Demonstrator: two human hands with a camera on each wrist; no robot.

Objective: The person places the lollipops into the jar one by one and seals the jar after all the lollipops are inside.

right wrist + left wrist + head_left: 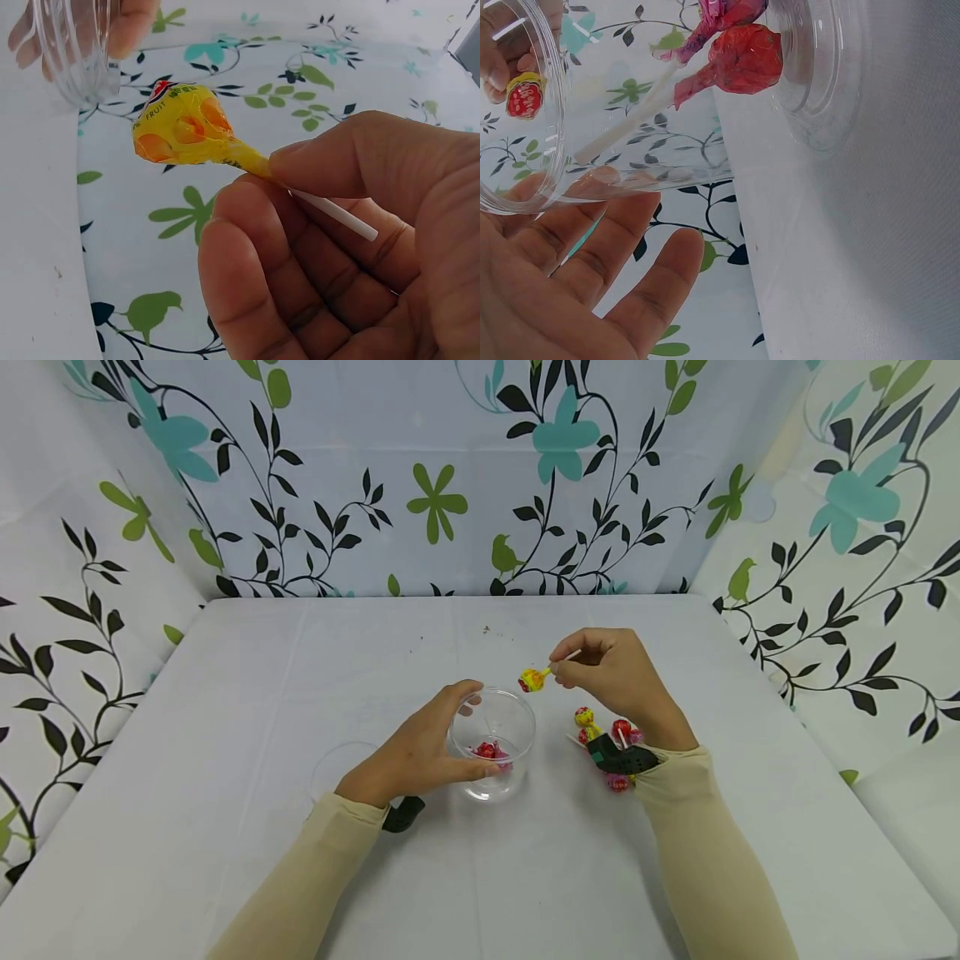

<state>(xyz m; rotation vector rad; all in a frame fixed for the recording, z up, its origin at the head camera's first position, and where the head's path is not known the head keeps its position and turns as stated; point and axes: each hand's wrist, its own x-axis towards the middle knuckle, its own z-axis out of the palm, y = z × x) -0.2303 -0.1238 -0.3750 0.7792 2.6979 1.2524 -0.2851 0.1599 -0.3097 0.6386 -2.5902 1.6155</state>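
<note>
My left hand (423, 747) holds a clear plastic jar (491, 785) around its upper part, thumb on the near side and fingertips on the far side. The jar is uncovered. Inside lie a red lollipop (748, 60) and a pink lollipop (733, 11), their sticks toward the mouth. To the right of the rim and a little above it, my right hand (611, 668) pinches a yellow lollipop (184, 127) between thumb and fingers, where wrapper meets stick. The yellow lollipop's head points toward the jar without touching it.
A pile of red, pink and yellow lollipops (585, 718) lies on the white table (225, 860) under my right wrist, partly hidden by the black wrist strap (622, 757). Left of the jar a clear round lid (330, 756) lies flat. Patterned curtains (360, 443) surround the table.
</note>
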